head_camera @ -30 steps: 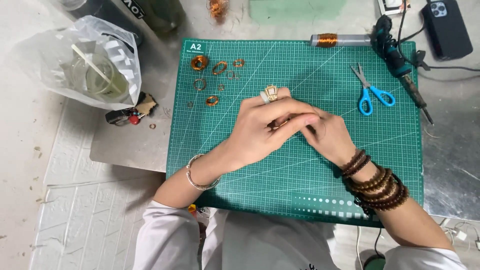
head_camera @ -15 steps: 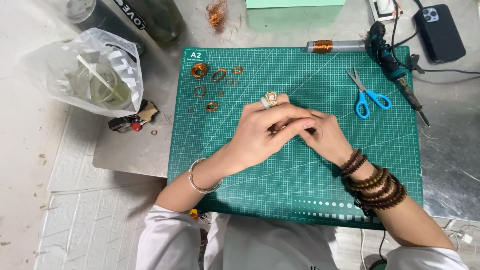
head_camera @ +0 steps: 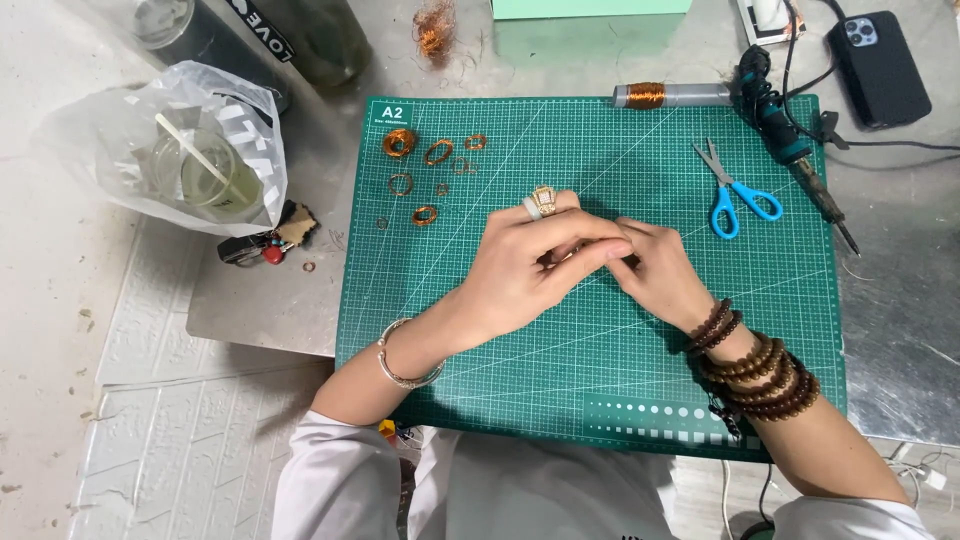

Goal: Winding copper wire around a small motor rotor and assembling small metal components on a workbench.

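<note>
Head view of a green cutting mat point(head_camera: 600, 380) on a grey table point(head_camera: 900, 330). At mat centre, the left hand point(head_camera: 530, 265) and right hand point(head_camera: 655, 270) meet, fingers point(head_camera: 585, 250) curled together and pinching a small object that is mostly hidden; what it is cannot be told. The left hand wears a large ring point(head_camera: 541, 201) and a silver bracelet point(head_camera: 400, 365); the right wrist carries dark bead bracelets point(head_camera: 760, 370). At 10 o'clock from the hands lie copper wire coils point(head_camera: 425, 165). At 2 o'clock lie blue scissors point(head_camera: 735, 190), with a soldering iron point(head_camera: 790, 150) just beyond and a wire spool point(head_camera: 665, 95) at 12 o'clock. A plastic bag holding a cup point(head_camera: 175, 150) sits at 9 o'clock, off the mat.
</note>
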